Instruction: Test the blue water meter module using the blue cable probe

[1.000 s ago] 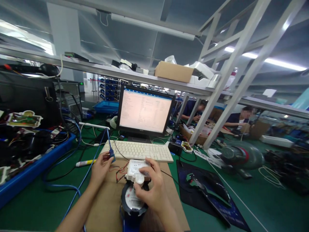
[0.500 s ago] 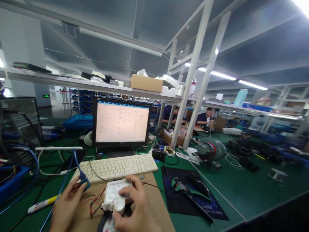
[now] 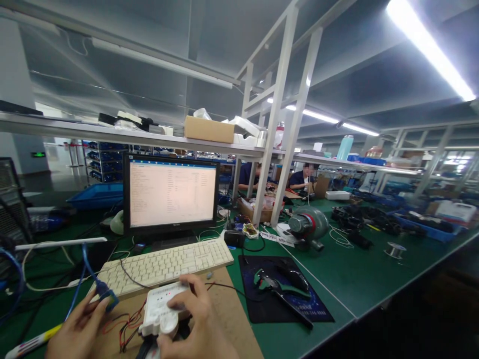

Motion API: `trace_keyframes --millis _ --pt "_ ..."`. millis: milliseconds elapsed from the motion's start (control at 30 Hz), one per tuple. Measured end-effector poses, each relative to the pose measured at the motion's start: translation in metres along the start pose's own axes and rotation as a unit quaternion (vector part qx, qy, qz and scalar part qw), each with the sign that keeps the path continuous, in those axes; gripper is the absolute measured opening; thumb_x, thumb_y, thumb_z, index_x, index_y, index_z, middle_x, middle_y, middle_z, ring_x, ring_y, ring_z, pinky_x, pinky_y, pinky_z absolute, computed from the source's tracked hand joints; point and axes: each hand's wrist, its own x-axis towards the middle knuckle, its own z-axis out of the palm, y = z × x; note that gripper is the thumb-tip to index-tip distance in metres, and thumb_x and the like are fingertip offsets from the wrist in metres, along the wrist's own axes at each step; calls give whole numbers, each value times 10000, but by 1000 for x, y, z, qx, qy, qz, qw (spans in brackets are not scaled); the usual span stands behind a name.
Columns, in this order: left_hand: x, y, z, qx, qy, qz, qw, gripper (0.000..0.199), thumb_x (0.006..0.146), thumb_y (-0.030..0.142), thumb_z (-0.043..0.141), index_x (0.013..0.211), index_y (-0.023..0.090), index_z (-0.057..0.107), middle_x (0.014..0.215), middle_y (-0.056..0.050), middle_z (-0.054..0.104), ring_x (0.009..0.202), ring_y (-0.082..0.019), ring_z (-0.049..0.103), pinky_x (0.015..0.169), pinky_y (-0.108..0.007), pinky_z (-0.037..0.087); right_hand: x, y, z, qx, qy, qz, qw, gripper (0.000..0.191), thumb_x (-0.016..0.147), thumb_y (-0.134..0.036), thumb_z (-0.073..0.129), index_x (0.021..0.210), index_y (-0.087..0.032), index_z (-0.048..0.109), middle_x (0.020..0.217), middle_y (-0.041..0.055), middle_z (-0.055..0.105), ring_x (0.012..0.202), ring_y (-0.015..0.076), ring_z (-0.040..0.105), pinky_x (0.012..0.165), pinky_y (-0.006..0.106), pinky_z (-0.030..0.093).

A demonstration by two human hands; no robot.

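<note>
At lower L of frame, L hand (image 3: pixel 79 326) grips blue connector (image 3: pixel 107 293); lower ctr, R hand (image 3: pixel 196 319) clamped on white module (image 3: pixel 159 305).

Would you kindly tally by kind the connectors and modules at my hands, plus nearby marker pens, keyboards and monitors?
Blue cable connector, left hand: 1
White plastic module, right hand: 1
Yellow-and-white marker pen: 1
Cream rectangular keyboard: 1
Black-framed flat monitor: 1
Total: 5
</note>
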Motion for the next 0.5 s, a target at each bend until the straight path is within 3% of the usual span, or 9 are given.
trace_keyframes --millis 100,233,367,500 --pt "-14 31 -8 -2 -14 -78 997 926 471 705 500 1220 165 558 940 -73 677 935 -334 614 961 -491 418 1 -3 -2 -4 -9 6 1000 528 463 -70 743 959 -209 625 1273 63 426 1133 207 497 947 244 418" --pt "-26 55 -12 -32 -12 -116 993 1019 371 691 511 1229 142 553 978 -78 653 982 -341 584 1017 -478 371 1 -5 -2 -7 -11 3 1000 509 467 -60 728 945 -200 621 1267 69 426 1135 207 493 952 246 414" --pt "-32 61 -10 -91 21 -88 992 991 334 626 553 1175 103 585 927 -85 645 934 -310 599 974 -429 423 0 -7 -3 -27 -15 -6 1000 470 482 -79 705 932 -186 617 1256 87 429 1153 217 476 973 260 401" --pt "-30 52 -4 -157 34 -59 985 883 382 586 603 1126 110 602 894 -81 646 826 -262 626 873 -405 493 1 -7 -3 -47 -31 14 998 414 528 -111 669 930 -187 609 1282 94 399 1164 219 462 939 265 432"
